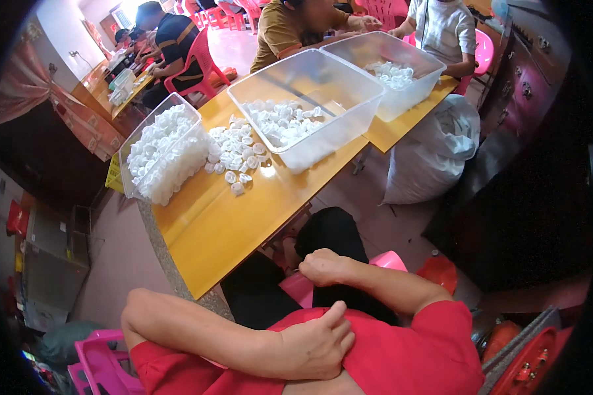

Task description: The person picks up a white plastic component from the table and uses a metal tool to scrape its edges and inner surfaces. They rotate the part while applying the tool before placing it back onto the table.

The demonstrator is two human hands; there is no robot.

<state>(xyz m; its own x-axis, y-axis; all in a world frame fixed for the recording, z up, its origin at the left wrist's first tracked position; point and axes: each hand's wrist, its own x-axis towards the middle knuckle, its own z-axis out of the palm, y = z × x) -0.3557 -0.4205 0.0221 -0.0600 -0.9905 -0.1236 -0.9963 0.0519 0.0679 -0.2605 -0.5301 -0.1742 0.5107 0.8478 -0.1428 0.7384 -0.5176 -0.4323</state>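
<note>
My left hand [319,343] lies against the front of my red shirt [402,345], by its neckline. Its fingers curl in at the cloth and one digit sticks up. Over my lap, my right hand [323,266] is closed in a fist; whatever it may hold is hidden. Both hands are apart from the yellow table [224,230]. On the table, a loose pile of small white plastic parts [234,148] lies between a heaped clear bin [161,155] and a large clear tub [329,141] partly filled with similar parts.
A second clear tub [408,99] stands farther right, with people seated behind the tubs. A white sack [435,155] stands on the floor at the right. Pink plastic stools [389,261] and chairs [102,359] surround me. More people work at a table at the far left.
</note>
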